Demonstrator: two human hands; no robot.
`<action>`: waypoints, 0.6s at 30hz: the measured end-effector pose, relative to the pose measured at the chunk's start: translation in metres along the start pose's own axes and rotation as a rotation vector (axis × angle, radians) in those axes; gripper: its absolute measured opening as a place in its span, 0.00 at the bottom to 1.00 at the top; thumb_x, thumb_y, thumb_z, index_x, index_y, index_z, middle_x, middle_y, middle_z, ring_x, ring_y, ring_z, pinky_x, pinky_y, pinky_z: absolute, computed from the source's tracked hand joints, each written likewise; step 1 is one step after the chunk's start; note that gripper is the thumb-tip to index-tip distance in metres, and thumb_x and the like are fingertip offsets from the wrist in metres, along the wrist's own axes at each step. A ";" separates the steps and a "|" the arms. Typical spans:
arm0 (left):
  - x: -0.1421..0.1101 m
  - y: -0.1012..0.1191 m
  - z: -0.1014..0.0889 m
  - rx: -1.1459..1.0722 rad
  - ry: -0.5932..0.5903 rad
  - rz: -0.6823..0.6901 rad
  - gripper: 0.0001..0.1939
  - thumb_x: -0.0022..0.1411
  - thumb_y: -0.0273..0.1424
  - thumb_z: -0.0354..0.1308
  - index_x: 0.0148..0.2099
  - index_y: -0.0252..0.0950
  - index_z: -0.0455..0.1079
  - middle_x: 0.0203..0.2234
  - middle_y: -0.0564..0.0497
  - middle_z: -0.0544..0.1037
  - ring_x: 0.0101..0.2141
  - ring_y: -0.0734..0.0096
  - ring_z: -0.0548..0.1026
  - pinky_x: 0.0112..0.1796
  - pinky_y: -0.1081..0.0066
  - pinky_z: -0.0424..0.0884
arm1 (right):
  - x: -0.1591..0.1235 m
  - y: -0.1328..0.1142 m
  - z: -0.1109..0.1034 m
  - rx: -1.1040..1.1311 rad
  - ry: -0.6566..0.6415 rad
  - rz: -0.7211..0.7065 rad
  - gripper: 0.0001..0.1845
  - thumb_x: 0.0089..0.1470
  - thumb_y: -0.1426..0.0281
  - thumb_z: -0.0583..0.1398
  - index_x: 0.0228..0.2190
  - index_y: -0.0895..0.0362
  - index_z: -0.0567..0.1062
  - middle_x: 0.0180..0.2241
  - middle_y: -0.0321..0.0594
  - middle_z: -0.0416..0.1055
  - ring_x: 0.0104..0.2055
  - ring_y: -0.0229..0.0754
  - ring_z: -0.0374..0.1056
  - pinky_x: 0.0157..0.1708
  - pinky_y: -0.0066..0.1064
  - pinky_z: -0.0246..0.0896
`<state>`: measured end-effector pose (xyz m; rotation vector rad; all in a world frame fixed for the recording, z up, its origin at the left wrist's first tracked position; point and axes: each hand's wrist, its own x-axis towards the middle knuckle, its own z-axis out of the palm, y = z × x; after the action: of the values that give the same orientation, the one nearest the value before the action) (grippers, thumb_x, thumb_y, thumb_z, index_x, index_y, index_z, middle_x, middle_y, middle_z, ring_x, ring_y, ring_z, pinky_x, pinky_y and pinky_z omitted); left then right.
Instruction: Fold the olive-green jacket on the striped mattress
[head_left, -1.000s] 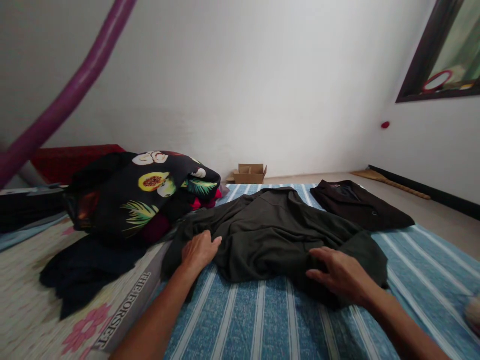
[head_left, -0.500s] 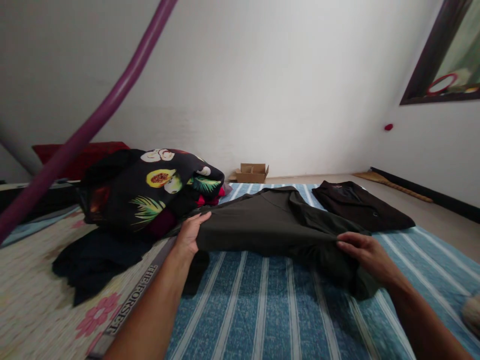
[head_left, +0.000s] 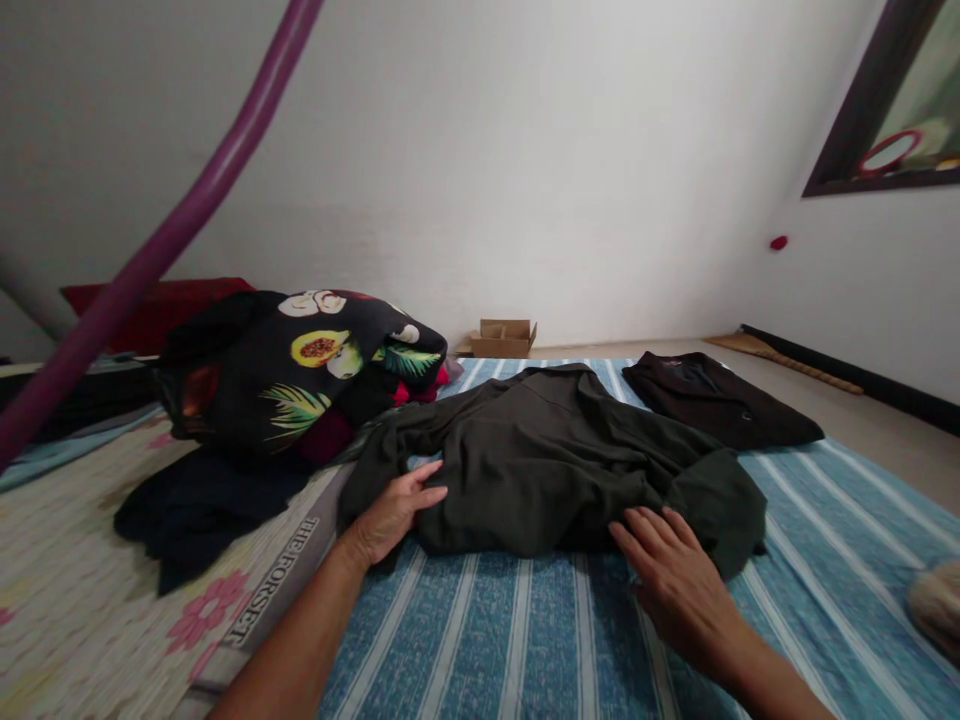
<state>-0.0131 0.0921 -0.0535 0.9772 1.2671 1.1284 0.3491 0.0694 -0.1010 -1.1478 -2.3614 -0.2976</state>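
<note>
A dark olive garment (head_left: 547, 460) lies crumpled on a blue striped sheet (head_left: 525, 630). My left hand (head_left: 394, 510) rests at the garment's left lower edge, fingers stretched and touching the cloth. My right hand (head_left: 667, 580) lies flat on the sheet at the garment's right lower edge, fingers spread, tips against the fabric. Neither hand grips anything.
A heap of clothes topped by a black fruit-print fabric (head_left: 300, 370) sits at the left, a dark blue piece (head_left: 187, 510) before it. A folded dark brown garment (head_left: 712, 400) lies at the back right. A cardboard box (head_left: 502, 338) stands by the wall. A purple bar (head_left: 165, 240) crosses the upper left.
Half a second ago both hands pinched the garment's lower edge and held it raised and stretched. Now the garment is down on the sheet and both hands lie open against it.
</note>
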 end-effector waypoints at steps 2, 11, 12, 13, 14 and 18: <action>-0.004 -0.001 0.004 0.112 -0.003 -0.014 0.40 0.42 0.32 0.68 0.58 0.34 0.60 0.49 0.43 0.73 0.50 0.59 0.70 0.49 0.67 0.66 | 0.001 0.007 0.014 -0.086 -0.015 0.049 0.28 0.46 0.83 0.51 0.50 0.59 0.68 0.50 0.50 0.67 0.53 0.53 0.60 0.53 0.51 0.48; -0.011 -0.002 0.021 0.180 0.179 0.112 0.34 0.39 0.25 0.66 0.52 0.32 0.66 0.44 0.44 0.76 0.46 0.56 0.73 0.47 0.64 0.67 | 0.032 0.061 -0.001 0.467 -0.263 0.242 0.25 0.40 0.81 0.49 0.39 0.55 0.76 0.40 0.41 0.73 0.44 0.44 0.67 0.46 0.36 0.58; -0.012 0.006 0.019 0.083 0.180 0.089 0.31 0.41 0.24 0.66 0.51 0.32 0.67 0.42 0.44 0.77 0.43 0.56 0.75 0.44 0.64 0.70 | 0.033 0.065 -0.009 0.602 -0.273 0.262 0.24 0.41 0.79 0.50 0.39 0.55 0.76 0.39 0.40 0.73 0.43 0.43 0.67 0.45 0.35 0.60; -0.013 0.015 0.015 -0.027 0.191 0.068 0.28 0.43 0.24 0.64 0.49 0.32 0.68 0.39 0.44 0.78 0.39 0.57 0.76 0.41 0.64 0.72 | 0.033 0.068 -0.018 0.730 -0.279 0.287 0.21 0.43 0.77 0.51 0.38 0.55 0.76 0.38 0.39 0.73 0.41 0.43 0.68 0.44 0.34 0.61; -0.013 0.025 0.012 -0.135 0.212 0.043 0.25 0.44 0.23 0.63 0.48 0.31 0.69 0.36 0.43 0.79 0.36 0.58 0.78 0.37 0.65 0.73 | 0.033 0.071 -0.026 0.837 -0.281 0.315 0.19 0.44 0.74 0.53 0.38 0.54 0.76 0.37 0.38 0.72 0.40 0.43 0.68 0.42 0.33 0.62; -0.011 0.047 0.004 -0.428 0.345 -0.059 0.12 0.51 0.22 0.57 0.40 0.29 0.71 0.25 0.44 0.79 0.24 0.62 0.77 0.26 0.67 0.74 | 0.031 0.074 -0.044 0.970 -0.319 0.381 0.17 0.47 0.69 0.55 0.40 0.54 0.75 0.39 0.37 0.72 0.41 0.43 0.68 0.41 0.32 0.62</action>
<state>-0.0129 0.0915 -0.0050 0.4355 1.2393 1.4887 0.4056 0.1187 -0.0488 -1.1163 -2.0026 1.1048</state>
